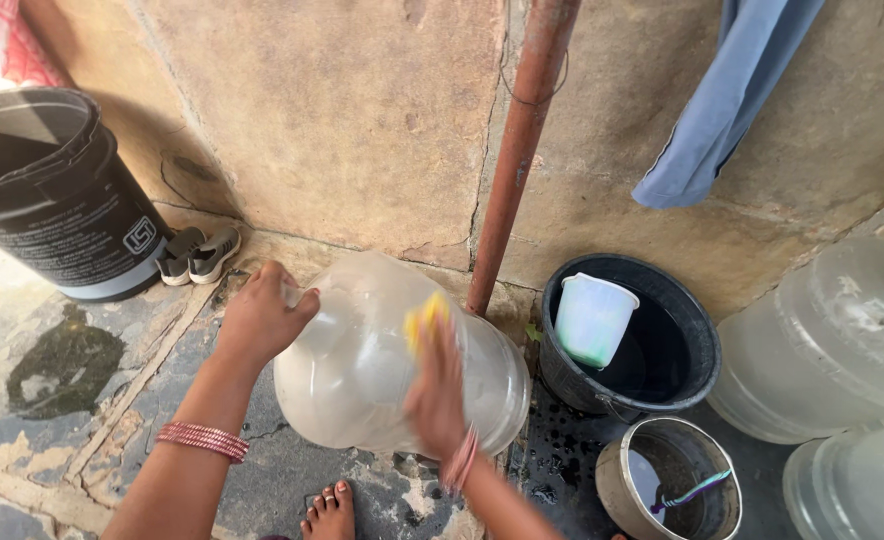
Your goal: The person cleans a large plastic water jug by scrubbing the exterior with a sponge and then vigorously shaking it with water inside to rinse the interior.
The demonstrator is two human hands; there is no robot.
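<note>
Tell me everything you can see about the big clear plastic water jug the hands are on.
The large translucent plastic water jug lies tilted on its side on the wet stone floor, neck toward the left. It looks cloudy and empty. The left hand grips its neck; the right hand, blurred, presses a yellow scrubber against its wall. A rusty pipe stands just behind it.

1. Our left hand [262,315] reaches forward and up from the lower left, forearm bare, with a band of thin red bangles at the wrist.
2. Its fingers [297,300] are curled closed in a firm grip, knuckles facing us.
3. Our right hand [437,385] comes in from the lower middle, blurred by motion, palm pressed flat and away from us.
4. Its fingers [447,335] point upward, held together; whether they clasp anything we cannot tell.
5. Pale bangles circle the right wrist.
6. Our bare toes show at the bottom edge.
</note>
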